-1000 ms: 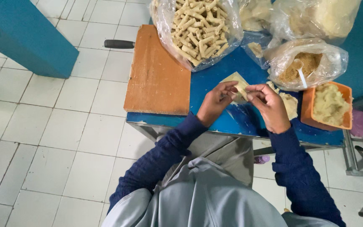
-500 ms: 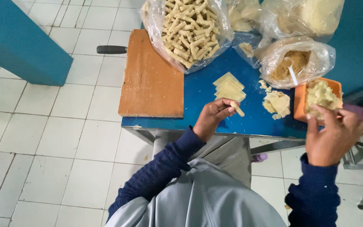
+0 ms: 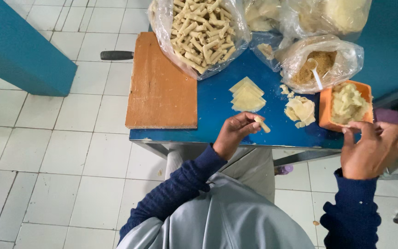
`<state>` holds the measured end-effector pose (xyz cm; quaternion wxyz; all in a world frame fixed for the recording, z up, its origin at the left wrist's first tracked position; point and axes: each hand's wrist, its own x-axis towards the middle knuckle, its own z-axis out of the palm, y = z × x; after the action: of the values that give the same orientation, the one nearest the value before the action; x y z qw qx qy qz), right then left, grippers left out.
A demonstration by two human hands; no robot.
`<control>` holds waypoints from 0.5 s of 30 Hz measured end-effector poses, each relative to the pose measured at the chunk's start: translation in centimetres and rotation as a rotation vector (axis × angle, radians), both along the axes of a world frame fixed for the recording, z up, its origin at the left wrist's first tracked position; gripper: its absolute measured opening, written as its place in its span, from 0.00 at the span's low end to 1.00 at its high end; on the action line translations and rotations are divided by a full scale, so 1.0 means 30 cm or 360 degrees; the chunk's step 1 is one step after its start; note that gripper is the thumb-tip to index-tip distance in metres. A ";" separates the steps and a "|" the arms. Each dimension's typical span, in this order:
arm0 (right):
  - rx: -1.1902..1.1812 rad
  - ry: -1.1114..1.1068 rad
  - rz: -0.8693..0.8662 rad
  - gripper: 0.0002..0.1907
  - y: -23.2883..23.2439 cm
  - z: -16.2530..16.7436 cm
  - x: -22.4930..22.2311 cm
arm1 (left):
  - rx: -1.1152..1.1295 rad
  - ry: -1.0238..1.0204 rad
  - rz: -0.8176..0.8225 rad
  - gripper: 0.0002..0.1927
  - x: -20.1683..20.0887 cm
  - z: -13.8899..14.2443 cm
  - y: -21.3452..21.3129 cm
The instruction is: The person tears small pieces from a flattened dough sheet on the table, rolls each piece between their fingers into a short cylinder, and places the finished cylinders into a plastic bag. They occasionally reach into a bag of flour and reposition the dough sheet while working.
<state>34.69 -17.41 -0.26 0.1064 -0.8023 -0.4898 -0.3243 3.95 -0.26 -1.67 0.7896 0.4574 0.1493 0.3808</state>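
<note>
My left hand point(image 3: 234, 133) pinches a small rolled pastry stick point(image 3: 262, 124) above the front edge of the blue table point(image 3: 217, 110). A short stack of pale square wrappers point(image 3: 247, 95) lies just beyond it. My right hand point(image 3: 373, 146) hovers at the table's right front corner, fingers curled near the rim of an orange tub point(image 3: 329, 109) of pale filling; I cannot tell if it holds anything. A loose pile of wrappers point(image 3: 300, 110) sits left of the tub.
A clear bag full of finished rolls point(image 3: 199, 32) stands at the back, with a bag of brown crumbs and a white spoon point(image 3: 321, 64) to its right. A wooden board point(image 3: 160, 85) covers the table's left part. A teal wall panel point(image 3: 19, 46) and white floor tiles point(image 3: 47, 161) lie left.
Both hands were together folding a wrapper. The right hand swung out to the orange tub and has drawn back slightly; the left keeps the finished roll.
</note>
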 end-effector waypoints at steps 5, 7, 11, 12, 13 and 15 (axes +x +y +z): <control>0.0088 0.0100 0.0139 0.11 0.021 0.053 -0.056 | 0.0020 -0.0051 0.0005 0.10 0.015 -0.014 -0.010; 0.0115 0.0126 0.0247 0.11 0.037 0.105 -0.104 | 0.0020 -0.0057 0.0016 0.10 0.018 -0.018 -0.014; 0.0214 0.0824 0.0803 0.14 0.067 0.215 -0.254 | -0.0030 -0.0063 0.0003 0.10 0.020 -0.019 -0.024; 0.0226 0.1053 0.0893 0.15 0.071 0.234 -0.301 | -0.0023 -0.0065 0.0009 0.10 0.022 -0.018 -0.025; 0.0236 0.1288 0.0983 0.16 0.075 0.243 -0.358 | -0.0018 -0.0065 0.0012 0.10 0.021 -0.017 -0.029; 0.0286 0.1453 0.1145 0.17 0.096 0.252 -0.457 | 0.0008 -0.0065 0.0027 0.09 0.018 -0.014 -0.035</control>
<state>20.96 -14.52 7.32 0.4774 -0.6320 -0.6064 0.0701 4.50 -1.31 -2.11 0.7881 0.4501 0.1362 0.3972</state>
